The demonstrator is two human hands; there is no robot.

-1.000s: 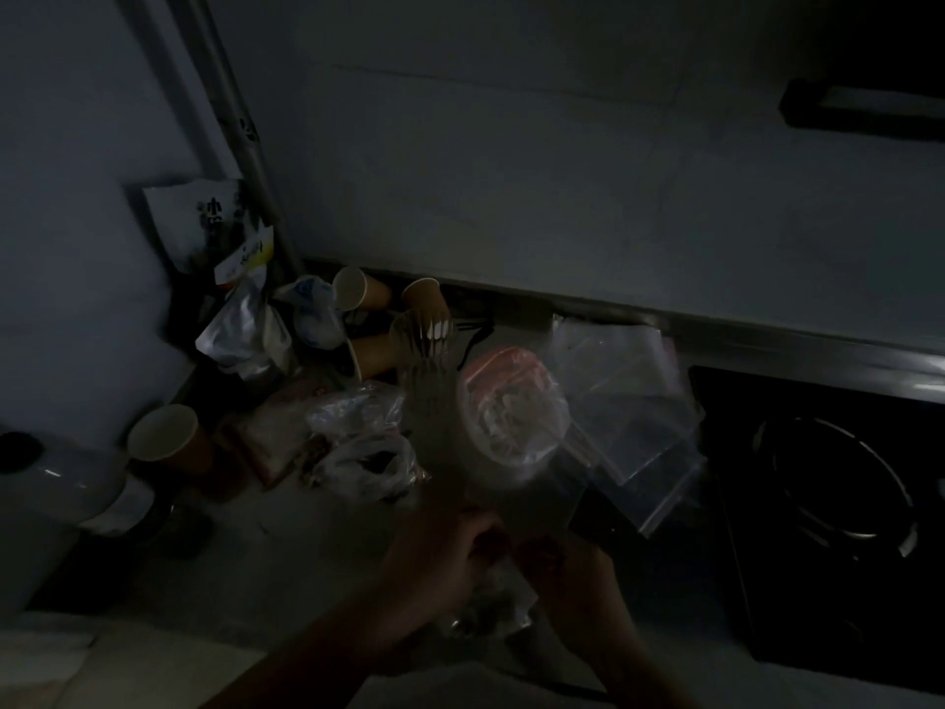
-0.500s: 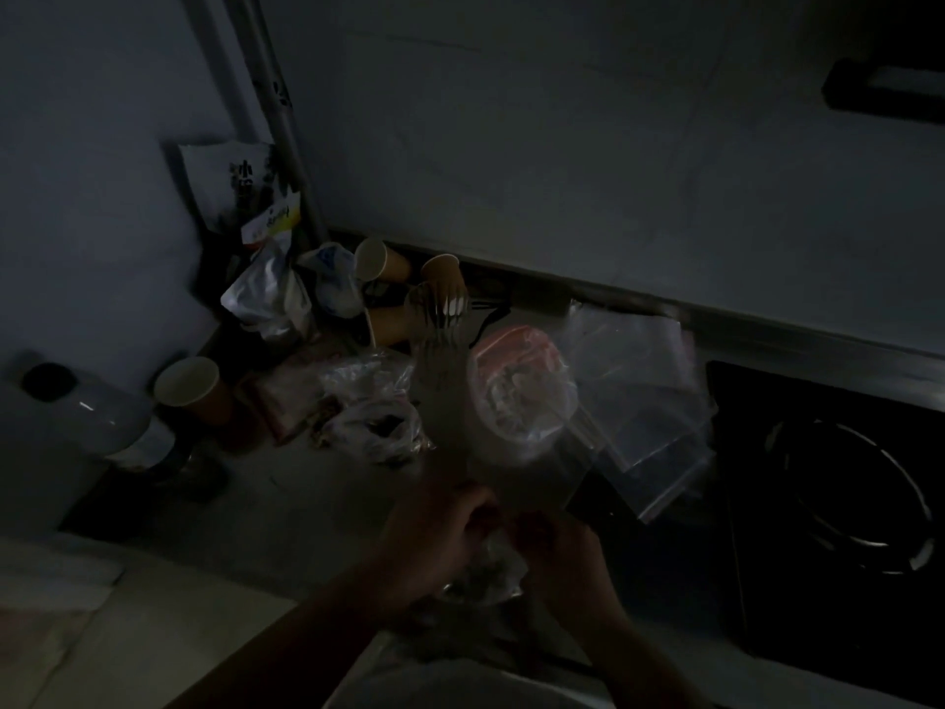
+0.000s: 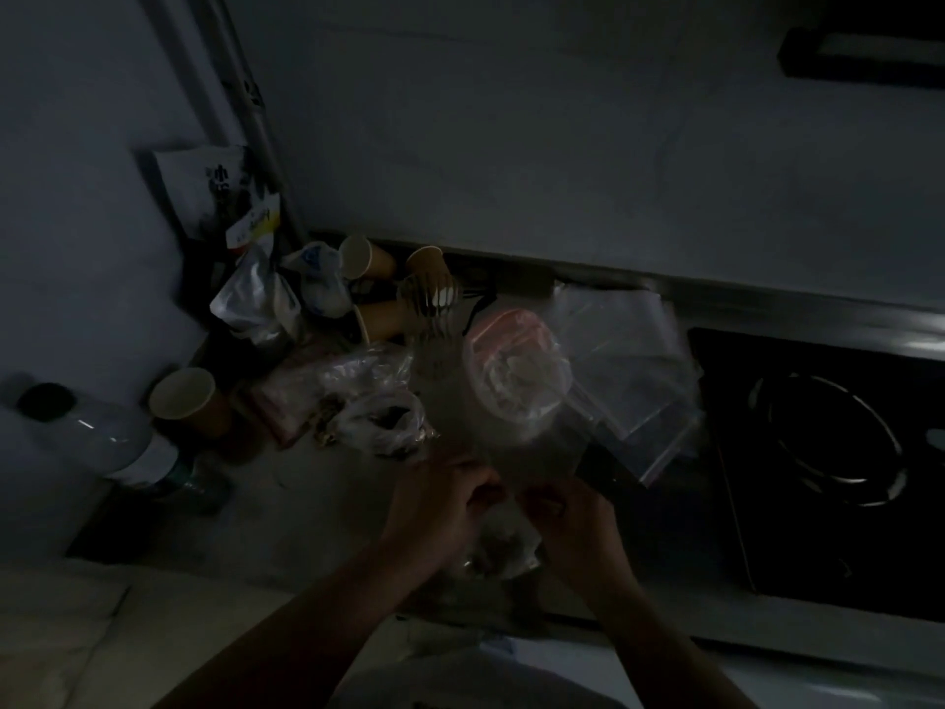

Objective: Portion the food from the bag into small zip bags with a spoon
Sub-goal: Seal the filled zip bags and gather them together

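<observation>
Together, the left hand [image 3: 440, 509] and right hand [image 3: 575, 519] pinched the top of a small zip bag [image 3: 503, 547] between them, fingers curled on its mouth; how tightly was too dim to tell. To seal it well, the pinch should run along the whole strip with the food kept low. At 12 o'clock lay spare zip bags [image 3: 621, 365]; at 10 o'clock the food bag [image 3: 386, 424] sat open on the tabletop [image 3: 307, 504].
</observation>
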